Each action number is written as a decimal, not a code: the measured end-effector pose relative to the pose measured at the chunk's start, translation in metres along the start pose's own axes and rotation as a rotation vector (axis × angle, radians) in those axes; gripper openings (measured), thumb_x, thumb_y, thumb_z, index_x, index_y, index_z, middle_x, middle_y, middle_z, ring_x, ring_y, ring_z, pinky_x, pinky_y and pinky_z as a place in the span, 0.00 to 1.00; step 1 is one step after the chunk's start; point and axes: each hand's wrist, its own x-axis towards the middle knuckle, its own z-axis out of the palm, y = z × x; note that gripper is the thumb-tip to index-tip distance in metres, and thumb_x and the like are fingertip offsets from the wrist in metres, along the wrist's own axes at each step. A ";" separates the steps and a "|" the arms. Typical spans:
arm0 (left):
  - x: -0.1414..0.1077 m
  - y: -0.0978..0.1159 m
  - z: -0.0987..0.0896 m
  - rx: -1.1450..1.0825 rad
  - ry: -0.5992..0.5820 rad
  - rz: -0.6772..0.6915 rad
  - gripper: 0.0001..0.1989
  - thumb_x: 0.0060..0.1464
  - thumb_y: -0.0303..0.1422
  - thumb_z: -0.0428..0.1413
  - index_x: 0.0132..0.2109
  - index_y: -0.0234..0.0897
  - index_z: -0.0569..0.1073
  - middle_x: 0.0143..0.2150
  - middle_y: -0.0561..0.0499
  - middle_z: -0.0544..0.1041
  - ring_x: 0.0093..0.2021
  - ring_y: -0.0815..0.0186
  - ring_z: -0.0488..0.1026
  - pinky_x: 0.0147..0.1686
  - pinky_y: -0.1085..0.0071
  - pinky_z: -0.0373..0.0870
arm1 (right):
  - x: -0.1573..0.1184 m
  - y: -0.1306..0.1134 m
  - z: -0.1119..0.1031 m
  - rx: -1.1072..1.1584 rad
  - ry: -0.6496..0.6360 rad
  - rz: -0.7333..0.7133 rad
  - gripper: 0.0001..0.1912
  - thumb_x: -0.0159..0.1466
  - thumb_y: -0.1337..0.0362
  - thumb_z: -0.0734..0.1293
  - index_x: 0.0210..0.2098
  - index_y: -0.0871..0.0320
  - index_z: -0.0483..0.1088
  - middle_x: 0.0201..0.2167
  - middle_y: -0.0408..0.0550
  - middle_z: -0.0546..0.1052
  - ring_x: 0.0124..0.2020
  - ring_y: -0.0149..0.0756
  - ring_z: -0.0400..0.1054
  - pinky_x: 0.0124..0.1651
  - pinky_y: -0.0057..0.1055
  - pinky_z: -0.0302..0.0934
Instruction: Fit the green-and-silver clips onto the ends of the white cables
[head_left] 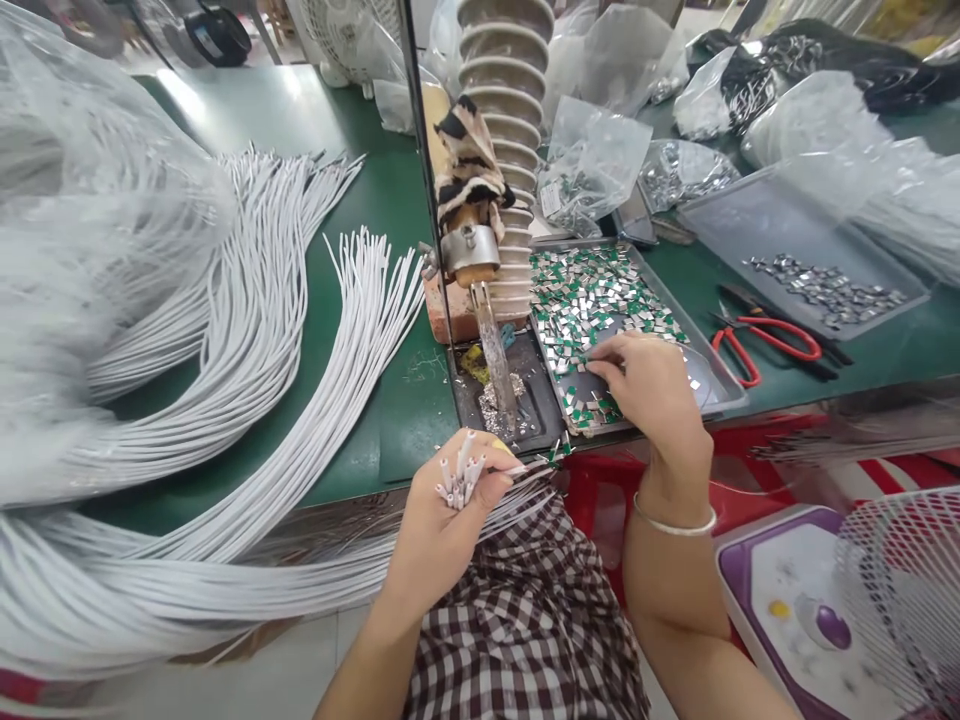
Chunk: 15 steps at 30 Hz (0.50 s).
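My left hand [450, 510] is closed round a bundle of white cables [463, 482], their cut ends poking up out of the fist. Near its thumb, several small green boards [556, 452] sit on cable ends at the table's front edge. My right hand [652, 385] reaches into a metal tray [731, 395] of small green-and-silver circuit boards [592, 290]. Its thumb and index finger come together at the boards; whether a piece is between them cannot be made out. Between the hands, a soldering iron [491, 340] is clamped tip-down over a dark tray [538, 425] with solder scraps.
Long white cable bundles [285, 470] cover the left side, partly under clear plastic [90, 250]. A ribbed duct [504, 60] stands behind the iron. Red-handled pliers [780, 335] and a grey tray [885, 265] with small metal parts lie right. A fan [900, 590] stands below.
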 end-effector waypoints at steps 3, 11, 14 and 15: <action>0.000 0.000 0.001 -0.014 0.001 -0.026 0.06 0.63 0.30 0.56 0.38 0.40 0.78 0.38 0.51 0.73 0.39 0.67 0.71 0.41 0.73 0.64 | -0.012 -0.005 -0.004 0.031 0.003 -0.052 0.07 0.60 0.70 0.68 0.27 0.56 0.77 0.30 0.48 0.81 0.35 0.42 0.73 0.39 0.35 0.61; 0.001 0.003 0.008 -0.071 0.174 -0.123 0.08 0.60 0.28 0.58 0.32 0.38 0.77 0.40 0.52 0.78 0.42 0.68 0.74 0.43 0.75 0.66 | -0.052 -0.035 -0.016 0.588 0.200 0.057 0.07 0.63 0.62 0.69 0.29 0.57 0.73 0.20 0.40 0.75 0.20 0.29 0.68 0.25 0.26 0.61; 0.003 0.008 0.012 -0.109 0.199 -0.174 0.09 0.60 0.29 0.57 0.31 0.37 0.76 0.40 0.52 0.80 0.35 0.70 0.74 0.37 0.75 0.67 | -0.071 -0.058 -0.016 0.937 0.066 -0.023 0.02 0.60 0.68 0.71 0.32 0.54 0.77 0.26 0.38 0.79 0.23 0.26 0.73 0.26 0.21 0.66; 0.004 0.009 0.013 -0.113 0.204 -0.172 0.09 0.60 0.28 0.56 0.31 0.37 0.76 0.40 0.53 0.81 0.33 0.71 0.73 0.36 0.75 0.67 | -0.077 -0.065 -0.014 0.993 0.060 -0.035 0.05 0.61 0.70 0.70 0.33 0.53 0.77 0.27 0.38 0.80 0.24 0.26 0.74 0.28 0.20 0.68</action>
